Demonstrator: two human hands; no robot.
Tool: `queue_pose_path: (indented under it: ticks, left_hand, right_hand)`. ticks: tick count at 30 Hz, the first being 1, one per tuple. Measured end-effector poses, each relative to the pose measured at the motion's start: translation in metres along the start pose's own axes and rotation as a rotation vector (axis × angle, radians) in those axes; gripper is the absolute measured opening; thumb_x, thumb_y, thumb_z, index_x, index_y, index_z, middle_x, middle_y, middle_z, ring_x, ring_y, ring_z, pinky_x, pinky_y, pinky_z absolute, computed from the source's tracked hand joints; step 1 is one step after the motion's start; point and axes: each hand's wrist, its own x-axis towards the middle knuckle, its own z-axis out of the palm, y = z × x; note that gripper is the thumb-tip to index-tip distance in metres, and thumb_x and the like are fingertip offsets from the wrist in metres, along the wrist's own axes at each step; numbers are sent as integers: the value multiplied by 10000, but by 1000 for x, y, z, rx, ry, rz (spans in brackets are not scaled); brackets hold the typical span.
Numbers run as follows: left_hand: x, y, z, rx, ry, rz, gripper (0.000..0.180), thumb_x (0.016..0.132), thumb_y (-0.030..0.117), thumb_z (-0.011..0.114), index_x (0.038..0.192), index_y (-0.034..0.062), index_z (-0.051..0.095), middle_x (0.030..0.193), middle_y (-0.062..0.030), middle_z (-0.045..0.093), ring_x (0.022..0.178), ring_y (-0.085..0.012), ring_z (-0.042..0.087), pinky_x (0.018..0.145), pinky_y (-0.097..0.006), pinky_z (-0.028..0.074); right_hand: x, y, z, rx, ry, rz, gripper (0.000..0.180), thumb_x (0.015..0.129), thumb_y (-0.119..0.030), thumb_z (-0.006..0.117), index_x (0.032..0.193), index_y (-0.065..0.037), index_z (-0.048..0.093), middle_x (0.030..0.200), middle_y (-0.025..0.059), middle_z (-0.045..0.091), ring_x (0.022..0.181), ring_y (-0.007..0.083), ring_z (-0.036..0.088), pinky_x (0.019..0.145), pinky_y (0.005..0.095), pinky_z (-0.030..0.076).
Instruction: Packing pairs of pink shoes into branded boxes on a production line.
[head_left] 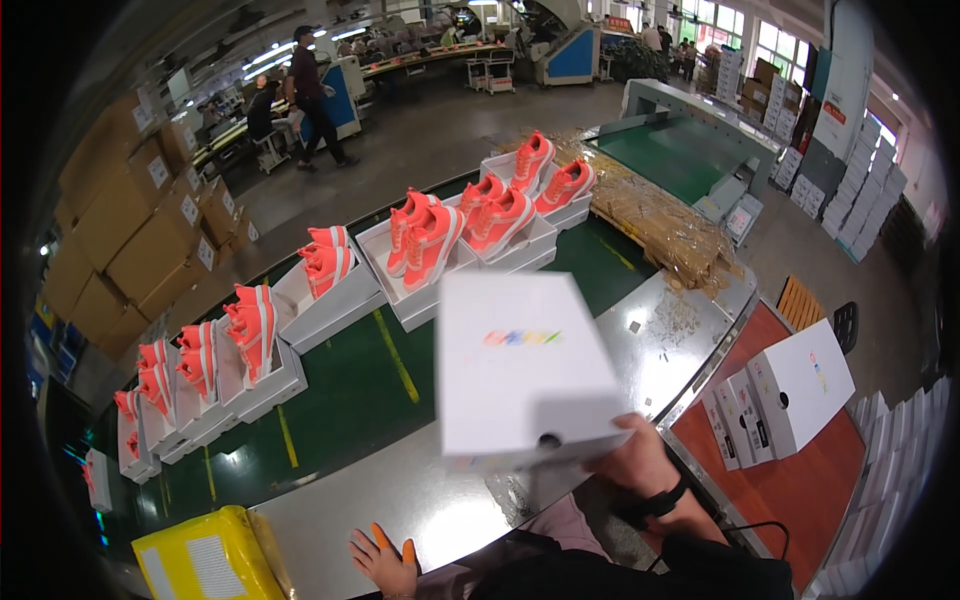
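Note:
A white shoebox (520,380) with small coloured lettering on its lid is held up over the metal edge of the line by my right hand (645,460), which grips its lower right corner. My fingers go partly out of sight behind the box. Near the lower edge my left hand (385,563) is empty, its fingers spread, with orange covers on some fingertips. Beyond the box, coral sneakers (432,243) stand in open white boxes (333,303) along the green conveyor belt (350,375).
A yellow wrapped package (205,560) lies at the lower left. White shoeboxes (800,385) stand on the red-brown table (735,500) at right, with more stacked beside it. Tape-covered cardboard (665,215) borders the belt's far end. Brown cartons (140,225) pile at left; a person (312,95) walks behind.

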Motion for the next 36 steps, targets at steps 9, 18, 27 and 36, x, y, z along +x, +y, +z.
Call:
queue_pose_path:
  ticks: [9, 18, 27, 36]
  left_hand:
    - [15, -16, 4, -110, 92, 89, 753, 847, 456, 656, 1434, 34, 447, 1523, -344, 258, 1402, -561, 188, 1143, -631, 133]
    - [133, 22, -81, -216, 244, 480, 663, 849, 229, 693, 1383, -67, 434, 1461, -320, 362, 1358, -472, 348, 1179, -472, 251]
    - [400, 92, -141, -88, 365, 527, 846, 746, 198, 807, 1414, -75, 365, 1407, -293, 431, 1319, -436, 408, 1111, -433, 359]
    - [463, 109, -118, 131, 381, 399, 478, 680, 302, 848, 1016, 45, 627, 1034, -148, 634, 1009, -352, 623, 879, -482, 486]
  right_hand:
    - [123, -255, -7, -32, 34, -802, 615, 874, -522, 632, 1324, -138, 468, 1370, 115, 494, 1229, 291, 484, 958, 554, 444]
    - [255, -85, -21, -2092, -325, -431, 1136, 705, -607, 772, 1559, -90, 230, 1591, 337, -5, 1494, 448, -77, 1173, 592, -54]
    - [213, 47, -11, -2279, -554, -318, 1457, 397, -852, 760, 1542, -90, 281, 1556, 377, 55, 1371, 681, -74, 998, 817, 6]
    - [214, 52, -8, -2271, -533, -321, 1447, 381, -851, 762, 1533, -104, 306, 1571, 335, 80, 1388, 660, -58, 1017, 800, 16]
